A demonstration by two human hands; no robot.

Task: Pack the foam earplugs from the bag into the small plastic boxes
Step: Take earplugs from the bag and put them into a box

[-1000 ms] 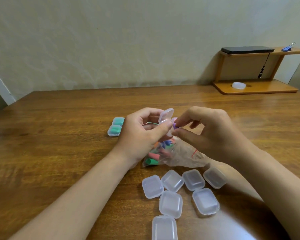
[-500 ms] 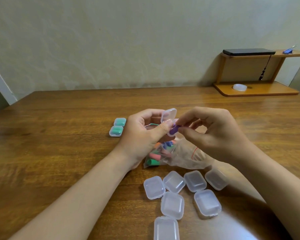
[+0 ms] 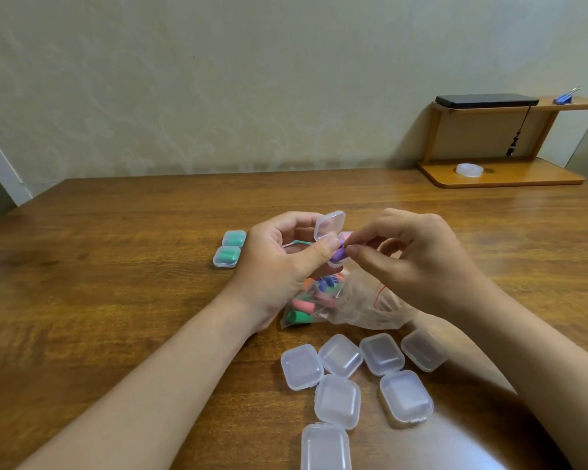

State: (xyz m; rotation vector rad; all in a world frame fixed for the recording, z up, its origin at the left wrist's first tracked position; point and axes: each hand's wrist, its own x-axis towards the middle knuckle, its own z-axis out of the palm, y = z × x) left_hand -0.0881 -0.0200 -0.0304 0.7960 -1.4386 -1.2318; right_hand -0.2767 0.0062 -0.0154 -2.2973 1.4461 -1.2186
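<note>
My left hand [image 3: 279,266]: curled round a small clear box [image 3: 330,226], thumb across its front, holding it above the table with the lid tipped up and open.
My right hand [image 3: 418,262]: thumb and forefinger pinch a purple earplug [image 3: 339,255]; the other fingers are bent loosely behind.
Purple earplug: at the mouth of the open box, touching my left thumb tip. I cannot tell how far inside it sits.
Pink patch: something pink shows just behind the earplug, at the box; too hidden to name.
Bag [image 3: 353,300]: clear plastic, crumpled on the table under both my hands, its open end toward my right wrist.
Loose earplugs [image 3: 302,305]: green, pink, orange and blue ones heaped at the bag's left end.
Empty boxes [image 3: 337,401]: seven clear ones with lids closed, clustered on the table in front of the bag, several touching.
Filled boxes [image 3: 226,256]: two closed ones showing green inside, side by side left of my left hand.
Table [image 3: 116,300]: dark polished wood.
Shelf [image 3: 499,176]: small wooden two-tier stand at the far right against the wall.
On the shelf: a flat black device [image 3: 486,100] and a blue clip [image 3: 564,99] on top, a roll of clear tape [image 3: 469,170] below.
</note>
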